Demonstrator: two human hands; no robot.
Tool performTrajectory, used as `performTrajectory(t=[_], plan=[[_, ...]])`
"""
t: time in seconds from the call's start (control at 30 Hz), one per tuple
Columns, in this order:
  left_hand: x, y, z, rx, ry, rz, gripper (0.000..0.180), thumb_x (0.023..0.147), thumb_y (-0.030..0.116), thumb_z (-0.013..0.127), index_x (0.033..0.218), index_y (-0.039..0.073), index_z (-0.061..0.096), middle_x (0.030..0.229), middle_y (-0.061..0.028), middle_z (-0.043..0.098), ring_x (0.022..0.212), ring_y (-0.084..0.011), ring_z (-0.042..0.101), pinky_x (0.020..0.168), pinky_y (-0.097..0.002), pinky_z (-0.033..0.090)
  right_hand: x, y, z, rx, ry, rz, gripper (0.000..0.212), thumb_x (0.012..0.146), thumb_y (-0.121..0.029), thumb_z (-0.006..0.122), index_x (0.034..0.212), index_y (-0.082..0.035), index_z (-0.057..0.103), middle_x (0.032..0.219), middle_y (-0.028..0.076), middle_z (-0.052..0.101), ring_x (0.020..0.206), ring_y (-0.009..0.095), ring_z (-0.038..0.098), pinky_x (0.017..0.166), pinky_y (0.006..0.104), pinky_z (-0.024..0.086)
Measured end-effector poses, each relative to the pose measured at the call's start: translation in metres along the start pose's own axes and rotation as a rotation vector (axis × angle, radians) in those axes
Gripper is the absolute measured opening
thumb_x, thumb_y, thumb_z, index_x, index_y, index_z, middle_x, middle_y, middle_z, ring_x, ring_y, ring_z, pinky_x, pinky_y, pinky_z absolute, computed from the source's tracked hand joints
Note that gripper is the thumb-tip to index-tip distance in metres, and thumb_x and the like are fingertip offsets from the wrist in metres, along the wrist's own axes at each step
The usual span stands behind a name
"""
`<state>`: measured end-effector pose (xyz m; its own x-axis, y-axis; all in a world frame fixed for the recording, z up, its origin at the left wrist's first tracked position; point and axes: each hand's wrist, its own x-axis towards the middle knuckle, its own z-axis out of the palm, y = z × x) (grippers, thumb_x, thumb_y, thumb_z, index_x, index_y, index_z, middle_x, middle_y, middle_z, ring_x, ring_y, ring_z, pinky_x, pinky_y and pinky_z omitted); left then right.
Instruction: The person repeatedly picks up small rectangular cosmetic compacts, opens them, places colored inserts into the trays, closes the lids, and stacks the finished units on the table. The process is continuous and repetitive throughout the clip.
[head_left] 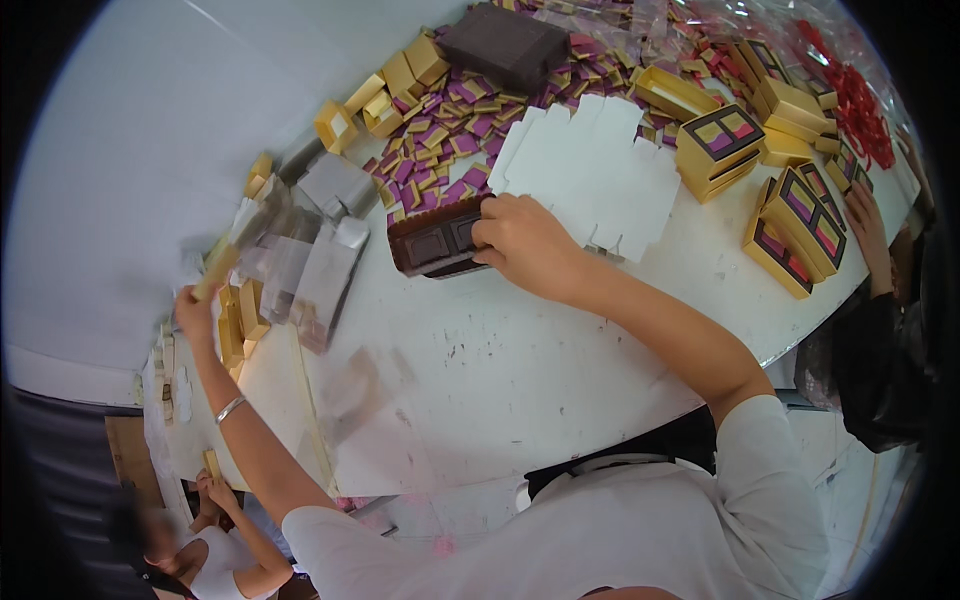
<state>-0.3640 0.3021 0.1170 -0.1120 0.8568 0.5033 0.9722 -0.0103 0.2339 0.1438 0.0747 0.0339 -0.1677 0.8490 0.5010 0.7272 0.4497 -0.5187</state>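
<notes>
At the middle of the table, my right hand [525, 240] grips the right end of a dark brown plastic tray [428, 246] with square compartments. Its fingertips reach down into the tray. My left arm stretches out to the far left, where my left hand [194, 312] is closed on the lower end of a narrow gold piece [218, 268]. That piece is smeared, so its exact kind cannot be made out. Beside the left hand stand open gold boxes [230, 325]. Clear plastic sleeves [318, 280] lie between my two hands.
Behind the tray spread small purple-and-gold wrapped pieces [455, 130] and white card sheets [590, 160]. A dark tray stack [505, 48] sits at the back. Gold boxes with windows [720, 145] and red ribbons [865, 110] are at right. Other people work at right and lower left.
</notes>
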Motion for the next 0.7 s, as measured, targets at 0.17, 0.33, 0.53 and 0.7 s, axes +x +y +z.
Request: performTrajectory(t=[0.17, 0.33, 0.53, 0.7], plan=[[-0.062, 0.070, -0.082, -0.291, 0.578, 0.179, 0.038, 0.081, 0.028, 0.072, 0.098, -0.004, 0.062, 0.117, -0.0156, 0.056, 0.105, -0.0239, 0.054, 0.089, -0.0332, 0.044, 0.012, 0.003, -0.018, 0.206, 0.242, -0.050, 0.009, 0.079, -0.011, 0.065, 0.079, -0.003, 0.060, 0.073, 0.008, 0.055, 0.073, 0.024, 0.053, 0.066, 0.0346, 0.041], [-0.215, 0.198, -0.046, -0.824, 0.001, 0.564, 0.012, 0.075, 0.007, 0.071, 0.082, 0.004, 0.061, 0.124, -0.0183, 0.052, 0.120, -0.0301, 0.046, 0.100, -0.0426, 0.037, 0.013, 0.004, -0.071, 1.013, 0.389, 0.258, 0.031, 0.095, -0.031, 0.051, 0.086, -0.003, 0.062, 0.073, -0.004, 0.059, 0.072, 0.004, 0.052, 0.067, 0.0248, 0.042], [-0.350, 0.300, 0.007, -0.956, -0.764, 0.776, 0.031, 0.068, 0.015, 0.079, 0.090, 0.003, 0.060, 0.134, -0.0207, 0.042, 0.127, -0.0347, 0.039, 0.103, -0.0514, 0.032, -0.041, 0.000, -0.143, 0.982, 0.236, 0.534, 0.044, 0.090, -0.045, 0.056, 0.086, -0.002, 0.064, 0.081, 0.002, 0.063, 0.072, 0.006, 0.055, 0.067, 0.0219, 0.043], [-0.355, 0.348, 0.001, -0.605, -0.598, 0.947, 0.080, 0.063, 0.030, 0.082, 0.128, 0.005, 0.045, 0.131, -0.0154, 0.046, 0.126, -0.0370, 0.037, 0.106, -0.0464, 0.025, -0.114, 0.019, -0.173, 0.682, -0.247, 0.782, 0.047, 0.076, -0.042, 0.072, 0.100, -0.004, 0.059, 0.084, -0.001, 0.054, 0.080, 0.007, 0.051, 0.073, 0.0198, 0.040]])
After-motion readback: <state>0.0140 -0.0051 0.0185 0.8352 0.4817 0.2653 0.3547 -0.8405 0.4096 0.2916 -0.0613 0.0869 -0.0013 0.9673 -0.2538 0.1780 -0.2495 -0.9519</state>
